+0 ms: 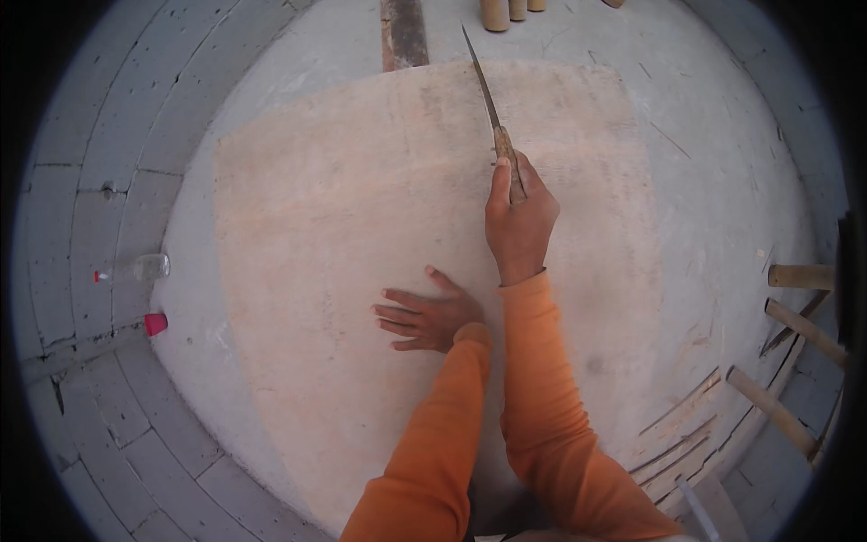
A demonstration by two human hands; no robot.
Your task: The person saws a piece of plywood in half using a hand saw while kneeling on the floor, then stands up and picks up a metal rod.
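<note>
A large pale plywood board (361, 226) lies flat under both of my hands. My left hand (429, 316) rests palm down on it with the fingers spread, holding nothing. Farther forward and to the right, my right hand (524, 217) is wrapped around the wooden handle of a handsaw (489, 95). The saw's long, narrow, dark blade shows nearly edge-on and points away from me, past the board's far edge. Small metal pins stick out of the handle's left side. Whether the blade touches the board, I cannot tell.
A dark-stained plank (404, 36) meets the board's far edge. Wooden posts (495, 14) stand beyond it. On the left are a clear plastic bottle (152, 266) and a pink cup (156, 323). Round wooden legs (772, 411) and thin wood strips (673, 452) lie at the right.
</note>
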